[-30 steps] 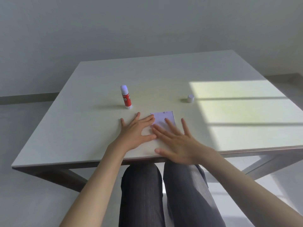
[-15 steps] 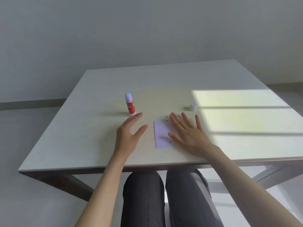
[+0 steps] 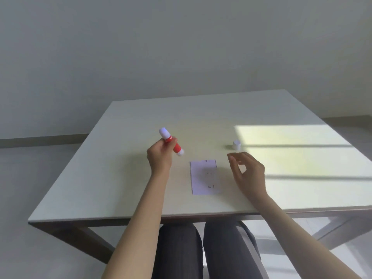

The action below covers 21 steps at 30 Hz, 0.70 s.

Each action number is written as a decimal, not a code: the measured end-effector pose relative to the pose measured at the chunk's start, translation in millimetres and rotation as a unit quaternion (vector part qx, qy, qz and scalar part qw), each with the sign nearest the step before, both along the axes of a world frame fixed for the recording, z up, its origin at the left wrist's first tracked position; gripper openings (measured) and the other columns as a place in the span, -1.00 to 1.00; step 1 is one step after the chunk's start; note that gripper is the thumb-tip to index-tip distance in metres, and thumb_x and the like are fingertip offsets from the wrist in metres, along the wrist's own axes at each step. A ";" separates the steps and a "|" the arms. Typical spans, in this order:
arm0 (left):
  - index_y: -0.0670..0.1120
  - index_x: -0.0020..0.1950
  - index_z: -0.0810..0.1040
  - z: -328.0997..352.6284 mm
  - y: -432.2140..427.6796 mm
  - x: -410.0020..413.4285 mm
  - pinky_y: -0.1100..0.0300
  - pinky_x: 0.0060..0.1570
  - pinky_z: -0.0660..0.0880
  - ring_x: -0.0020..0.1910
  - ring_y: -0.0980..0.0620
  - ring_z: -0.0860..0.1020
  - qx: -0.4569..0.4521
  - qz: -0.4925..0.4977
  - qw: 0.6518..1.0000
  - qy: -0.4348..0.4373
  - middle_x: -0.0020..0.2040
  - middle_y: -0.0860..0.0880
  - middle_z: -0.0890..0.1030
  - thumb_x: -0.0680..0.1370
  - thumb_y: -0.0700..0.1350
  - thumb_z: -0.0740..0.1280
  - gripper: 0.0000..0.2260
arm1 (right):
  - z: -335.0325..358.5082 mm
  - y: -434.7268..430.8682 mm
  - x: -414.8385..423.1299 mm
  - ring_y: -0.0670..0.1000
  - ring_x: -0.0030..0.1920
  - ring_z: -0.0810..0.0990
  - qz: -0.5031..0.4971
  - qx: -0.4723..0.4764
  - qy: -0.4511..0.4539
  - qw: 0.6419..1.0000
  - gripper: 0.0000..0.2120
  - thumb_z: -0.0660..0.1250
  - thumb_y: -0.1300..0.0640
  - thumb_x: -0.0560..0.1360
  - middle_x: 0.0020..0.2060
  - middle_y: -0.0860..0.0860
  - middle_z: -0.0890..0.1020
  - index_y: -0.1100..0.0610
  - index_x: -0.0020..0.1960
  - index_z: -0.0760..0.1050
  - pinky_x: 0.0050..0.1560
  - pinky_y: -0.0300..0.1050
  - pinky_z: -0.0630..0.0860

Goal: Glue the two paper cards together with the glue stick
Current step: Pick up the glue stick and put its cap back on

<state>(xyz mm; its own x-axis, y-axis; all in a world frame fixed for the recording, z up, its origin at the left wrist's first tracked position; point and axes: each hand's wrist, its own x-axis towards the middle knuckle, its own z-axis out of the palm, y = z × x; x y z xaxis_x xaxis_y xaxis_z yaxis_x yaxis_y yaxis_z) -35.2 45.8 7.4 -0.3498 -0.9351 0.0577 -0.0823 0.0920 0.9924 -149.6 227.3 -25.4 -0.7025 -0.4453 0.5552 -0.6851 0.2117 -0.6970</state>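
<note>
Pale wood-grain table, square, light-toned, with a bright patch of sunlight across its right part. Paper cards: white, lying flat as one rectangle near the table's front edge, roughly at its middle, long side running away from the person; small dark marks are printed on the top face, too small to read; whether one or two sheets lie there cannot be told from this view. Glue stick: red barrel with white ends, lifted clear of the table, tilted with one end up and to the left and the other down toward the cards; it sits behind and left of the cards, apart from them. Left hand: raised above the table left of the cards, fingers and thumb closed around the barrel of the glue stick. Right hand: hovering just right of the cards, touching nothing, fingers loosely curled and parted, holding nothing. Cap: small, white, cylindrical, standing alone on the table behind and right of the cards, at the edge of the sunlit patch, beyond the right hand.
</note>
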 end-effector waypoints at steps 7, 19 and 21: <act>-0.06 -0.06 0.66 23.9 41.6 -0.4 0.16 0.13 0.55 -0.01 -0.03 0.67 0.136 -0.209 0.955 0.160 -0.11 -0.02 0.73 0.51 -0.23 0.35 -0.87 | 41.3 -28.9 24.8 0.06 -0.48 0.57 0.226 -0.069 -0.553 0.799 -0.53 0.08 -0.10 0.61 -0.38 0.12 0.66 0.29 0.02 0.55 -0.42 -0.13 0.53; -0.12 -0.15 0.66 44.8 57.1 3.4 0.15 0.10 0.57 -0.08 -0.10 0.65 0.119 -0.180 0.960 0.178 -0.15 -0.11 0.70 0.43 -0.23 0.44 -0.96 | 28.0 -31.8 49.9 0.04 -0.24 0.60 0.070 -0.074 -0.014 0.995 -0.78 0.43 0.29 0.40 -0.25 0.00 0.63 0.24 -0.06 0.41 -0.22 -0.20 0.50; -0.12 -0.14 0.66 44.6 57.0 5.0 0.12 0.12 0.55 -0.07 -0.10 0.65 0.126 -0.178 0.960 0.176 -0.15 -0.11 0.70 0.43 -0.22 0.44 -0.96 | 37.8 -27.9 47.5 0.02 -0.30 0.64 0.158 -0.092 -0.245 0.952 -0.70 0.43 0.13 0.44 -0.29 0.02 0.66 0.22 0.07 0.43 -0.21 -0.27 0.55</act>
